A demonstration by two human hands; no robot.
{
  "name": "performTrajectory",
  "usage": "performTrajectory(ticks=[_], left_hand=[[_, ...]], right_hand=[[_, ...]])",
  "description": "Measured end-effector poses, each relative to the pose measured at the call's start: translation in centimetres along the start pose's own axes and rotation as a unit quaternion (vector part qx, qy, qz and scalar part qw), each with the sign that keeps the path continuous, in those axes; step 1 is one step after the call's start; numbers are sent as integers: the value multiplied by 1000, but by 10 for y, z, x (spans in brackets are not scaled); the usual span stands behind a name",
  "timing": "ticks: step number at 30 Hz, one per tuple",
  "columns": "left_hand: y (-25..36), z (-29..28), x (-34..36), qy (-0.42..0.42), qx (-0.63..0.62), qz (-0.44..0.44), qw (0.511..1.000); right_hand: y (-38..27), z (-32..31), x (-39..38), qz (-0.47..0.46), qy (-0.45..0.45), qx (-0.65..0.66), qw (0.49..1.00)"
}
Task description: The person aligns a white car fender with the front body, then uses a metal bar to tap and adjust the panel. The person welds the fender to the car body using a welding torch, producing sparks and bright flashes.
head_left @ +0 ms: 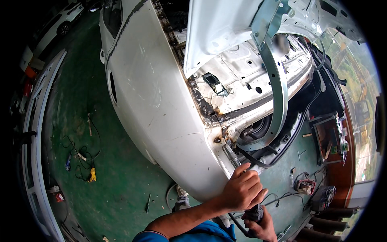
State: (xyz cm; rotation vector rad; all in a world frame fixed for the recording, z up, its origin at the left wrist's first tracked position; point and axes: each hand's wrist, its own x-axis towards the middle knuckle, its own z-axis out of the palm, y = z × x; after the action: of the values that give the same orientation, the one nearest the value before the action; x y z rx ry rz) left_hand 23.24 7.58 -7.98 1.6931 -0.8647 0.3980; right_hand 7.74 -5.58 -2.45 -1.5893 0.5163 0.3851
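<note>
Both of my hands hold a tool with a silver cylindrical barrel (231,155) and a dark grip. My left hand (243,190) is closed round its middle, the index finger stretched along it. Behind and below, my right hand (264,226) wraps the black rear part. The barrel's tip meets the rear corner of the white car body (173,141), where the metal is scorched and rusty beside an open seam. A black hose (238,226) hangs by the grip. Close to the tip curves a grey-blue metal hinge arm (278,97); the tool's exact kind is unclear.
A raised white panel (215,32) hangs over the bare inner metal. On the green floor lie a cable with a yellow plug (92,174) and a thin rod (148,203). A long metal frame (34,133) stands left, a cart (330,139) and a red-framed box (305,186) right.
</note>
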Motion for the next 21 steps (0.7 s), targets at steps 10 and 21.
performTrajectory(ticks=[10, 21], left_hand=[[0, -1, 1, -2, 5, 3, 1000], [0, 0, 0, 1, 1, -1, 1000]], right_hand=[[4, -4, 0, -6, -3, -22, 1000], [2, -2, 1, -10, -13, -4, 1000]])
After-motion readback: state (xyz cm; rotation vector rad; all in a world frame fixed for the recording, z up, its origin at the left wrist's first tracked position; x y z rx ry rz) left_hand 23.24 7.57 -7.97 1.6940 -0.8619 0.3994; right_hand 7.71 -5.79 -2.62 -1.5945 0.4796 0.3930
